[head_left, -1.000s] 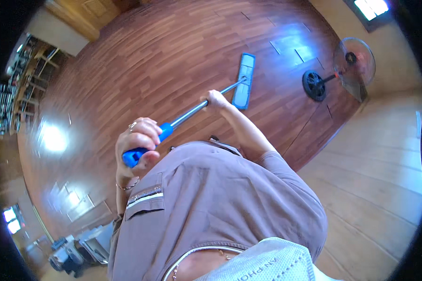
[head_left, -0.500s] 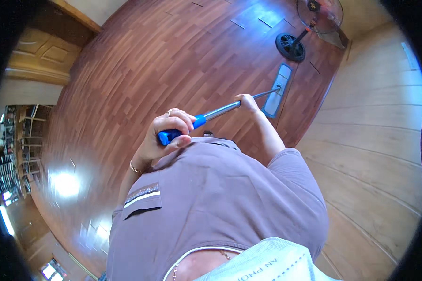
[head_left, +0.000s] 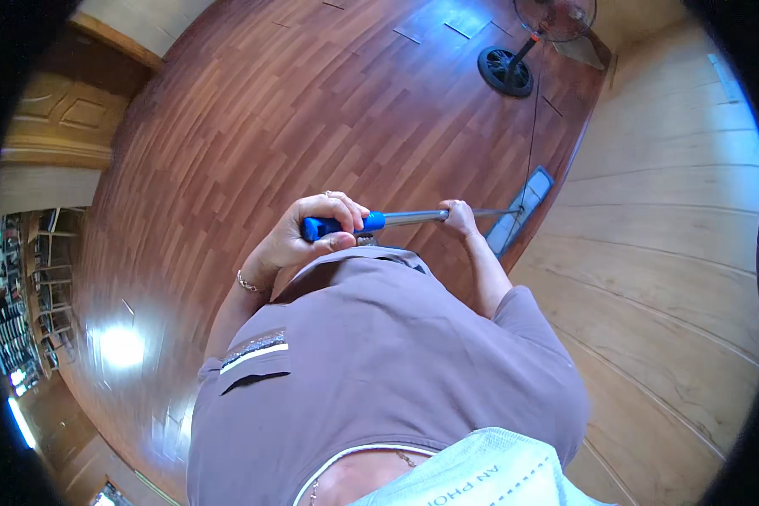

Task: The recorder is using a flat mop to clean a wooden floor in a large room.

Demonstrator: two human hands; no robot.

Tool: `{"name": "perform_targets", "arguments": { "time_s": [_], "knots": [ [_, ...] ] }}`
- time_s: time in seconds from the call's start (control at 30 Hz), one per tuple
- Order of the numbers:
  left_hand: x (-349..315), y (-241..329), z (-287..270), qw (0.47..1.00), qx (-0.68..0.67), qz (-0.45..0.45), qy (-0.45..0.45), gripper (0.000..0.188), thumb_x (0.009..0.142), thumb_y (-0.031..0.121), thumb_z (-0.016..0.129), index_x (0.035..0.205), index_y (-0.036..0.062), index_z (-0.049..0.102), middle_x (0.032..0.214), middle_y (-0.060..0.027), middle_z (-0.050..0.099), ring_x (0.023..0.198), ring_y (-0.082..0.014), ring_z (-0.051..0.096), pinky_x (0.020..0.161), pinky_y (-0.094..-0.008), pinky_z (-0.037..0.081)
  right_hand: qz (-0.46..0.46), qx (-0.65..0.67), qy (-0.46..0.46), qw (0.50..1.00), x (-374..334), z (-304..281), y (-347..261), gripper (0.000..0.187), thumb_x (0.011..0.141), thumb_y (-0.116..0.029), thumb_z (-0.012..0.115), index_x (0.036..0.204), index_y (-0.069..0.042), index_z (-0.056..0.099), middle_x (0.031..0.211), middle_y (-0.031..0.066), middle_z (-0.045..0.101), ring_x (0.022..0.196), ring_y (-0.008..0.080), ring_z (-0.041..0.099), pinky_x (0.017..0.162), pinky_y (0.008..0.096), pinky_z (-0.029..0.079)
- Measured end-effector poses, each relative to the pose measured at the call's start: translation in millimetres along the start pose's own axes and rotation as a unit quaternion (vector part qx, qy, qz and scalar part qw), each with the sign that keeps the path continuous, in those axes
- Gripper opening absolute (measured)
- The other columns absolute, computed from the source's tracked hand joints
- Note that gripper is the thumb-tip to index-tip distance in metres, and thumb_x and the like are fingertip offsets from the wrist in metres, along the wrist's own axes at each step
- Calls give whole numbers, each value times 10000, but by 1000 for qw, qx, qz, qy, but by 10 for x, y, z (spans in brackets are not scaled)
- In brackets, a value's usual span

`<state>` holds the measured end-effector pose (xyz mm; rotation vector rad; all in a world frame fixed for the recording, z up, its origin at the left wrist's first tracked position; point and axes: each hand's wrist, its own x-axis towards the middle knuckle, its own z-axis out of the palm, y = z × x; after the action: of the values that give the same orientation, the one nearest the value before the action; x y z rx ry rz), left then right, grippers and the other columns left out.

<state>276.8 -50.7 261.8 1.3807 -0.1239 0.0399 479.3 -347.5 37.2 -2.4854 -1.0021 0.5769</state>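
A flat mop with a blue grip and a metal pole (head_left: pixel 415 217) reaches across in front of me toward the right. My left hand (head_left: pixel 322 223) wraps round the blue grip at the pole's upper end. Farther along, my right hand (head_left: pixel 458 219) is closed round the metal pole. The mop's long, narrow blue-white head (head_left: pixel 523 207) lies flat on the wooden floor (head_left: pixel 253 143), slanting close beside the wall on the right.
A standing fan with a round black base (head_left: pixel 506 72) is at the far right, a thin cord running from it toward the mop head. Pale panelled wall (head_left: pixel 649 244) bounds the right side. A wooden door (head_left: pixel 67 110) and racks of shelves (head_left: pixel 51 287) are at the left.
The mop head has moved nearer and to the right, against the wall side. Both hands have shifted with the pole, which now lies more level across the view.
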Motion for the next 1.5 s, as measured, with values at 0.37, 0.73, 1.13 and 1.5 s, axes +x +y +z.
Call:
{"name": "perform_targets", "arguments": {
  "time_s": [0.37,0.73,1.13,1.5],
  "knots": [
    [-39,875,282,993,90,42,57,170,739,117,776,747,41,623,808,-78,647,883,-243,619,864,-373,470,-107,101,18,989,-19,-402,-595,99,607,-83,604,601,-31,520,627,209,501,604,393,530,525,407,403],
    [-403,1352,738,930,272,208,132,203,727,196,740,650,84,589,661,-35,609,648,-215,618,742,-386,461,-228,208,-130,942,291,-497,-1595,364,702,-137,734,569,-24,415,543,129,330,517,239,282,463,369,308],
    [-428,1469,1231,821,405,304,265,253,727,179,763,656,100,534,655,-15,549,554,-200,544,611,-351,483,-425,253,-355,793,737,62,-2496,346,665,-63,669,542,-39,347,539,51,317,574,90,452,498,336,360],
    [-81,1107,1092,761,474,233,377,280,723,277,713,733,58,538,684,-133,569,639,-342,572,565,-442,434,-725,220,-184,627,880,-1875,-2849,462,757,-404,602,873,17,451,816,164,487,768,289,534,660,447,435]
  ]
}}
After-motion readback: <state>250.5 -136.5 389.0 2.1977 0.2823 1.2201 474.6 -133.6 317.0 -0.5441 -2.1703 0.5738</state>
